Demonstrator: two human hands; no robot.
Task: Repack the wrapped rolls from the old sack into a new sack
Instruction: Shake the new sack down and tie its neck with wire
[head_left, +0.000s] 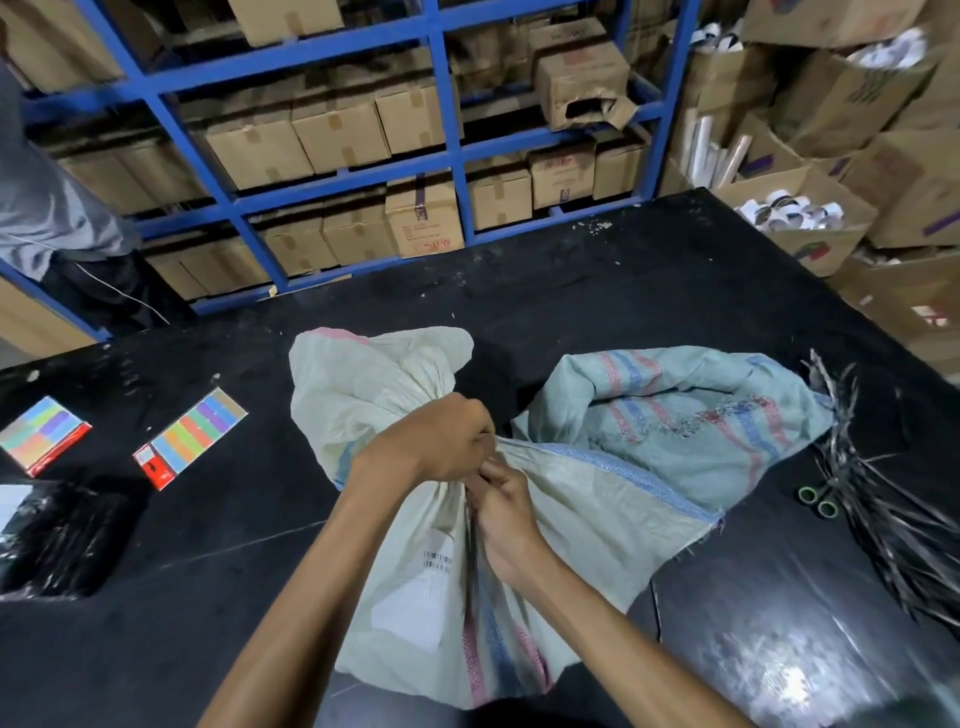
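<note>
Here the cream woven sack (395, 519) lay on the black tabletop (623, 291), its neck bunched under both hands. The left hand (441, 439) was clenched on the gathered cloth; the right hand (506, 514) pinched it just below, perhaps with a dark tie. A pale green sack (691, 415) sagged beside it, scissors (818, 501) further right.

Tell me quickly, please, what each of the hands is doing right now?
Left hand: closed around the bunched neck of the cream sack.
Right hand: fingers pinching the same gathered neck, just below the left.
</note>
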